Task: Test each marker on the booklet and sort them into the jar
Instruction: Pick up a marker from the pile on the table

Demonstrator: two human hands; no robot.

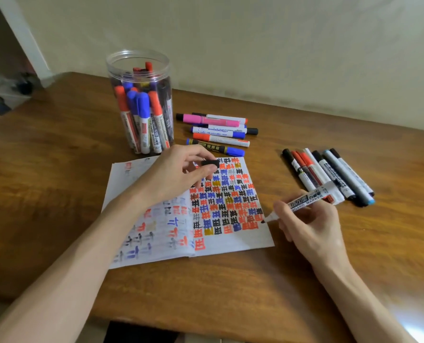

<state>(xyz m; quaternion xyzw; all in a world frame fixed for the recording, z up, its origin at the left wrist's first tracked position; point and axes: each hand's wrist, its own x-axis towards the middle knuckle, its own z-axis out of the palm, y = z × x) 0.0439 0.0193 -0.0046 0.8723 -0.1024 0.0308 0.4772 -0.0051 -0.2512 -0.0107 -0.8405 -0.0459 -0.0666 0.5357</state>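
Right grip (312, 229): fingers curled round an uncapped marker (305, 200), pen-style, held low on the barrel near the nib. The nib is at the right edge of the booklet (243, 243); can't tell if it touches the paper. Booklet lies open on the tabletop (57, 169), right page mostly filled with red, blue and black test marks.

Left grip (178, 174) is over the upper page, pinching the black cap (209, 163).

Handling guess: marker is light, stiff plastic with a smooth barrel. Hold near the nib to write, mid-barrel to drop it in. Recap first and press until it seats. Thin pages will probably slide, so pin them.

Further out: row of markers (329, 177) on the right, and a pile (218, 131) just beside the jar (136, 58). Jar is clear with an open top, with markers standing on end inside.
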